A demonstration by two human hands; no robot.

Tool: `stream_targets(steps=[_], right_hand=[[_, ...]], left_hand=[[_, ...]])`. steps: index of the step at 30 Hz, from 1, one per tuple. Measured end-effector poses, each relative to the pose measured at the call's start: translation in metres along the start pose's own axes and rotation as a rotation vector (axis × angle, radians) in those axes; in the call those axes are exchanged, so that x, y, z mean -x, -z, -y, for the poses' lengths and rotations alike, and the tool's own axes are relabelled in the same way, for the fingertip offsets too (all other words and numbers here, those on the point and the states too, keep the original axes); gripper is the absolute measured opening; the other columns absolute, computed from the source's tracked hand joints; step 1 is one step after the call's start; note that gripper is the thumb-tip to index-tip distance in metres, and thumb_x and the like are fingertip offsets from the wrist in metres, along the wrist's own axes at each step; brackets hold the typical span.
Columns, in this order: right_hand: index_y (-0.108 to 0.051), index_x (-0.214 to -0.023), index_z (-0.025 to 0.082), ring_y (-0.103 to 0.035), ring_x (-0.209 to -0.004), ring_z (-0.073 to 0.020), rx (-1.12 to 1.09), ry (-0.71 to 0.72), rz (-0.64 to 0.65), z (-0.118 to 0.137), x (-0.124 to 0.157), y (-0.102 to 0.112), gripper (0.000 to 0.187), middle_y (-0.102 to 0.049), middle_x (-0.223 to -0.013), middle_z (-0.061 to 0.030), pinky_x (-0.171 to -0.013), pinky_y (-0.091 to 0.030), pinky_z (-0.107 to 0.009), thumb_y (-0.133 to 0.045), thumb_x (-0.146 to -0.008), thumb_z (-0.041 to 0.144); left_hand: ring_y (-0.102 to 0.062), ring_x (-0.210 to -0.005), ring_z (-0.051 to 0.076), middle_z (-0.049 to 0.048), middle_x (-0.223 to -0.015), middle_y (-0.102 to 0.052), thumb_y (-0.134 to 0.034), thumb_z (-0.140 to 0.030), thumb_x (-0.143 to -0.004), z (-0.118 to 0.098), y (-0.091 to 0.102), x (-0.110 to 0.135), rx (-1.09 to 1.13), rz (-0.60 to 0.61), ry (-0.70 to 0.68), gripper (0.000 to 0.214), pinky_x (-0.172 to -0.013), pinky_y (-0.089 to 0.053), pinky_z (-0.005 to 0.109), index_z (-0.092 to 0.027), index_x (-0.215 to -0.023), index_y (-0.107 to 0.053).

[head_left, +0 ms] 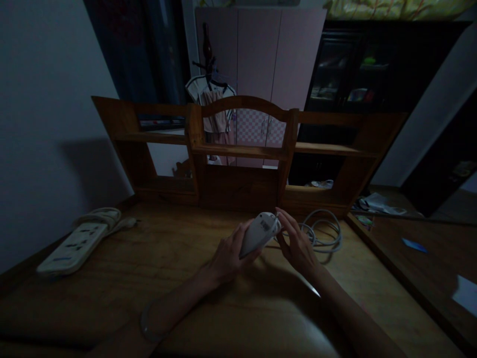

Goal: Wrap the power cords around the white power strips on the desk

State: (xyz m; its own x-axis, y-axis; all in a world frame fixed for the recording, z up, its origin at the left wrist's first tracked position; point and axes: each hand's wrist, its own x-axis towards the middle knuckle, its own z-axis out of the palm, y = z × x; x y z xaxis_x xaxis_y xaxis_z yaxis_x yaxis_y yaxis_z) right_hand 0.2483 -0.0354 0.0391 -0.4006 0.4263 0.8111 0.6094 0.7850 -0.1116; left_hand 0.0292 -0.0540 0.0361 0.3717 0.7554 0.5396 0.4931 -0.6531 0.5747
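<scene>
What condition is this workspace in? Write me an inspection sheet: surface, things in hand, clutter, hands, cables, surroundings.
Surface: wooden desk, grain visible, dimly lit.
Things in hand: pale rounded device, tilted, label-like patch facing the camera; type unclear.
Clutter: power strip at left; blue card and white sheet beyond the desk's right edge.
Hands: left hand grips the device; right hand has its fingertips at the device's far end, grip unclear.
Cables: grey cable coiled beyond the right hand, link to the device unclear; power strip's cord bundled at its far end.
Surroundings: wooden shelf unit at the back; pink cabinet and dark cabinet behind.
</scene>
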Motion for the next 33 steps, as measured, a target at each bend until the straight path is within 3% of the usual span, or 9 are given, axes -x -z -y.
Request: stream_targets(steps=[7,12,17,22,27,33], right_hand=[[-0.028,-0.142,0.027,-0.054,-0.108,-0.0228,0.043,-0.057,-0.118,-0.005,0.006,0.002,0.058,-0.048,-0.124,-0.0132,-0.085,-0.051,-0.039,-0.048,-0.09,0.01],[-0.043,-0.13,0.026,-0.057,-0.097,-0.0209,-0.022,-0.068,-0.123,-0.006,0.011,0.008,0.039,-0.054,-0.11,-0.0108,-0.076,-0.051,-0.035,-0.039,-0.093,0.012],[-0.045,-0.123,0.024,-0.06,-0.088,-0.0186,-0.107,-0.061,-0.166,-0.005,0.013,0.007,0.033,-0.059,-0.1,-0.0079,-0.073,-0.051,-0.032,-0.039,-0.093,0.012],[-0.049,-0.115,0.023,-0.059,-0.071,-0.0152,-0.04,-0.175,-0.204,-0.007,0.012,0.007,0.025,-0.06,-0.09,-0.0051,-0.063,-0.049,-0.028,-0.037,-0.094,0.017],[-0.049,-0.114,0.022,-0.057,-0.065,-0.0142,-0.04,-0.212,-0.203,-0.011,0.012,0.006,0.023,-0.059,-0.086,-0.0045,-0.061,-0.048,-0.027,-0.036,-0.094,0.018],[-0.051,-0.109,0.022,-0.061,-0.068,-0.0153,-0.018,-0.278,-0.27,-0.009,0.011,0.005,0.021,-0.061,-0.082,-0.0029,-0.064,-0.049,-0.028,-0.035,-0.096,0.02]], left_hand=[[-0.059,-0.09,0.022,0.0082,-0.109,-0.059,-0.048,-0.045,-0.087,0.0,0.003,0.004,-0.036,-0.022,-0.012,0.043,-0.077,-0.046,0.032,-0.021,-0.122,-0.041],[-0.057,-0.099,0.024,0.0096,-0.109,-0.057,-0.056,-0.047,-0.081,-0.003,0.003,0.005,-0.071,0.066,-0.154,0.048,-0.081,-0.044,0.034,-0.02,-0.119,-0.044],[-0.06,-0.094,0.024,0.0081,-0.108,-0.06,-0.057,-0.052,-0.079,-0.001,0.003,0.002,-0.03,0.195,-0.145,0.053,-0.078,-0.046,0.032,-0.022,-0.12,-0.042],[-0.063,-0.084,0.023,0.0061,-0.095,-0.064,-0.059,-0.059,-0.073,-0.004,-0.003,0.004,-0.06,0.282,-0.207,0.056,-0.073,-0.046,0.031,-0.022,-0.113,-0.047],[-0.064,-0.08,0.023,0.0077,-0.087,-0.065,-0.055,-0.062,-0.075,-0.007,-0.009,0.01,-0.11,0.27,-0.34,0.059,-0.071,-0.046,0.032,-0.018,-0.114,-0.051],[-0.064,-0.085,0.023,0.0072,-0.095,-0.067,-0.058,-0.061,-0.073,-0.003,-0.008,0.008,-0.097,0.213,-0.256,0.06,-0.074,-0.046,0.031,-0.019,-0.115,-0.053]])
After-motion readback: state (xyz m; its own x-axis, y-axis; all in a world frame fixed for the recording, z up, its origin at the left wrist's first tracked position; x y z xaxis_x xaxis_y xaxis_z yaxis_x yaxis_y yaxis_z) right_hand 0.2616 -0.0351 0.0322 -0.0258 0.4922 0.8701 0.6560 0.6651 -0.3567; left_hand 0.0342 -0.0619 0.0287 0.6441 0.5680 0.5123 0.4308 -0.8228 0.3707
